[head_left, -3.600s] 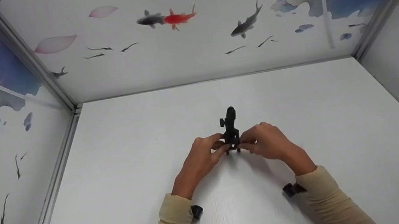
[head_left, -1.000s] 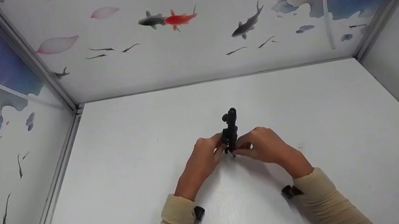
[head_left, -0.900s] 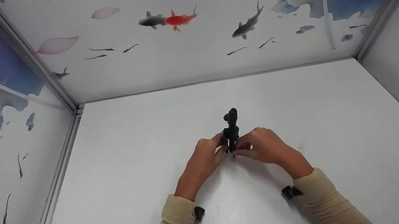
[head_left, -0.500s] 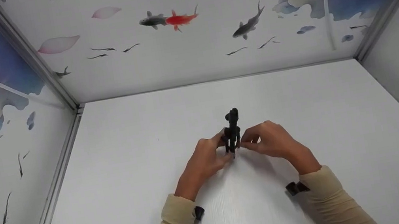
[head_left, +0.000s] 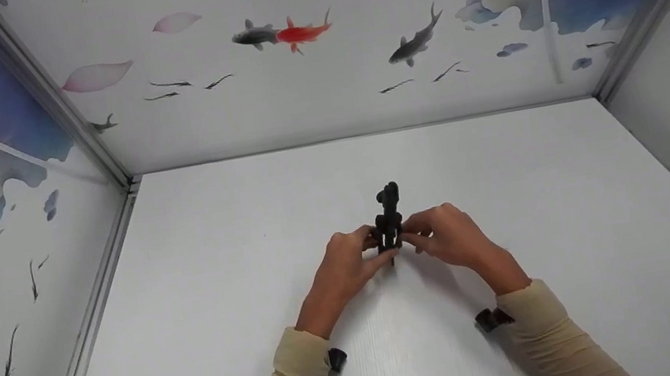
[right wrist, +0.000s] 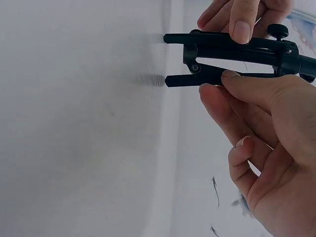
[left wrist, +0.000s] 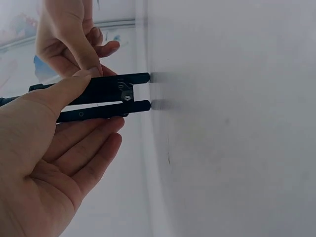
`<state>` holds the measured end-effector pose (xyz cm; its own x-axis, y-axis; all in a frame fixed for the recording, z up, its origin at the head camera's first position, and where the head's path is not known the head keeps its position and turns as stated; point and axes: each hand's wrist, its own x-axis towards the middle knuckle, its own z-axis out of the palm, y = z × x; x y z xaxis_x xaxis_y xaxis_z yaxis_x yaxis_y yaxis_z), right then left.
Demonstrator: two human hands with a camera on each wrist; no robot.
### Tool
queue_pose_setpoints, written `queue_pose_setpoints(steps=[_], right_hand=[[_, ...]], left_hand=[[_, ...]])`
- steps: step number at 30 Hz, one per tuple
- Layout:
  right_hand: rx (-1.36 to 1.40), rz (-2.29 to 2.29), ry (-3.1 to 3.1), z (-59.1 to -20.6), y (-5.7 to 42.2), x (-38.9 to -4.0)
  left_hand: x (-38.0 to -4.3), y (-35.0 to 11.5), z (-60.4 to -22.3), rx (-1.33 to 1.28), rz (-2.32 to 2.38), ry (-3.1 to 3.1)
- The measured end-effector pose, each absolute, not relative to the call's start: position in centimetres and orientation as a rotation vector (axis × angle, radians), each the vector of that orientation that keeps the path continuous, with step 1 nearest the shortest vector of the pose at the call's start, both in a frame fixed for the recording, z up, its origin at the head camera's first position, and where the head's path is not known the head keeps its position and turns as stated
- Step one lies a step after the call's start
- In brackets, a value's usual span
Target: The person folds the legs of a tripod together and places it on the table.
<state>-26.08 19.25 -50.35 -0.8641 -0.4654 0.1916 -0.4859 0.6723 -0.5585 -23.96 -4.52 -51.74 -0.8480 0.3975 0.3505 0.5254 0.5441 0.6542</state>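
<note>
A small black tripod [head_left: 388, 199] stands upright near the table's middle, its legs folded close to the centre. My left hand [head_left: 343, 260] grips it from the left, the thumb across the near legs. In the left wrist view that thumb lies on one leg of the tripod [left wrist: 108, 91], with the fingers under another. From the right, my right hand [head_left: 447, 237] pinches a leg [right wrist: 190, 80] between thumb and forefinger, as the right wrist view shows. A round knob [right wrist: 278, 31] sticks out near the upper ends of the legs. The leg tips are right at the tabletop.
The white table [head_left: 234, 231] reaches back to a white wall [head_left: 320, 96] printed with fish and petals. Side panels with metal edge rails [head_left: 54, 111] stand left and right. A black wrist camera [head_left: 336, 359] sits at each sleeve cuff.
The tripod has turned, its knob swinging nearer its column from the left. My right hand drew back to the right, then came in again at a leg; my left thumb shifted across the legs.
</note>
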Motion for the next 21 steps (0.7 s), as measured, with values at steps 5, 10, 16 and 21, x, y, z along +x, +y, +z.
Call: queue_pose_setpoints(steps=[5,10,16,21], right_hand=[[0.859,1.055,-2.809,-50.65,19.25,-26.21],[0.877,1.168,-2.777,-50.92,19.27,-26.29],[0.852,1.317,-2.795,-51.07,19.21,-26.38],[0.815,1.379,-2.807,-51.3,19.19,-26.42]], left_hand=[[-23.74,-4.47,-51.56,-0.769,-1.153,-2.645],[-23.61,-4.38,-51.48,-0.724,-1.1,-2.68],[-23.55,-4.38,-51.53,-0.696,-1.098,-2.723],[-23.58,-4.42,-51.53,-0.71,-1.09,-2.729]])
